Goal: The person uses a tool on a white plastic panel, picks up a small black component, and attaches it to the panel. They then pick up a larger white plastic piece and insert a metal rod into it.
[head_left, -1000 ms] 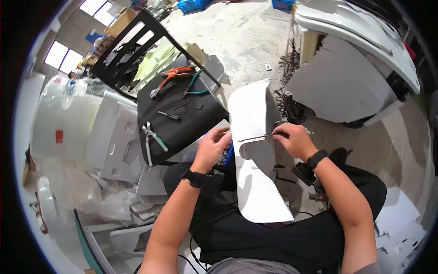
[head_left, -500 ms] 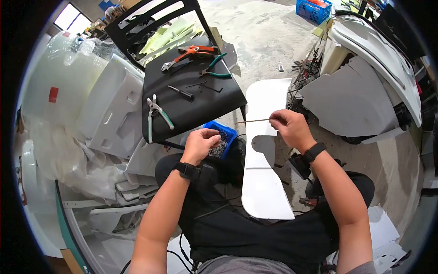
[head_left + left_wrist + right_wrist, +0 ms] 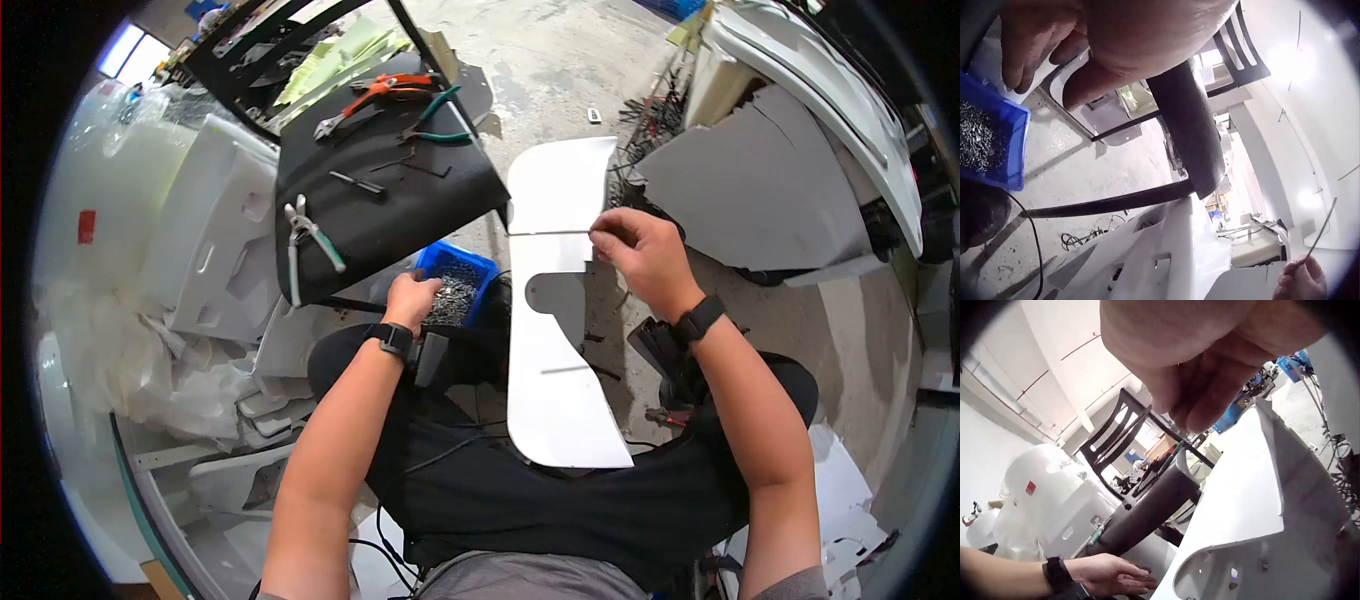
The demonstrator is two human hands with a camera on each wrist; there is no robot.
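My right hand (image 3: 628, 245) pinches one end of a thin metal rod (image 3: 550, 233), which lies across a long white plastic panel (image 3: 555, 340) resting on my lap. The wrist view shows the fingertips (image 3: 1194, 409) pinched together above the panel (image 3: 1247, 500). My left hand (image 3: 412, 298) reaches over a blue bin (image 3: 470, 262) of small metal parts, fingers relaxed and holding nothing I can see. Its fingers (image 3: 1035, 50) hover over the bin (image 3: 988, 140). The rod (image 3: 1321, 230) also shows at the far right of that view.
A black chair seat (image 3: 400, 215) stands just beyond the bin, carrying orange-handled pliers (image 3: 375, 95), green-handled pliers (image 3: 435, 120), cutters (image 3: 305, 235) and a screwdriver (image 3: 355, 182). White plastic shells (image 3: 200, 240) pile up on the left, grey and white panels (image 3: 760, 190) on the right.
My left hand left the rod's tip at the panel edge and moved down-left over the blue bin. The right hand kept pinching the rod.
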